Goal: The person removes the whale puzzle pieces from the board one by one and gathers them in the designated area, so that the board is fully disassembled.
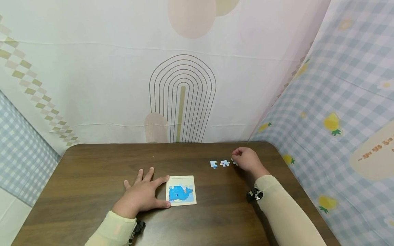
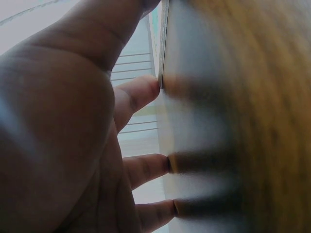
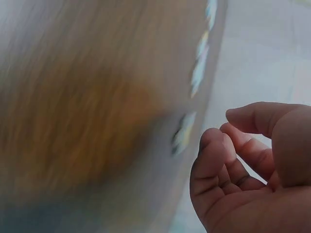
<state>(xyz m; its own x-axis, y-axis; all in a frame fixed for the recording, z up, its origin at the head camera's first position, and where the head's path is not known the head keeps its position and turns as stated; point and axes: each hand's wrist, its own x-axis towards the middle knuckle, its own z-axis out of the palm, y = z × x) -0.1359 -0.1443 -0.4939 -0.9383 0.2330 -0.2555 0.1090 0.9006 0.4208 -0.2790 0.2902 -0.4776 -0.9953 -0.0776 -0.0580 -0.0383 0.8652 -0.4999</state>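
Note:
On the table lies a small square puzzle tray (image 1: pixel 181 177) with a pale frame and a blue whale picture. My left hand (image 1: pixel 143 193) rests beside it, fingers spread, with the index fingertip and thumb touching the tray's left corners. In the left wrist view the index finger (image 2: pixel 138 92) meets the tray's edge. Off to the right, two loose jigsaw pieces (image 1: pixel 213 164) lie in a row with a third piece (image 3: pixel 184 132), partly hidden in the head view. My right hand (image 1: pixel 246 159) is over that third piece, fingers loosely bent, thumb apart, nothing between them.
The dark wooden table (image 1: pixel 215 222) has rounded far corners. Behind it hangs a pale patterned cloth (image 1: pixel 117 85), and a blue checked cloth (image 1: pixel 354 102) hangs along the right side.

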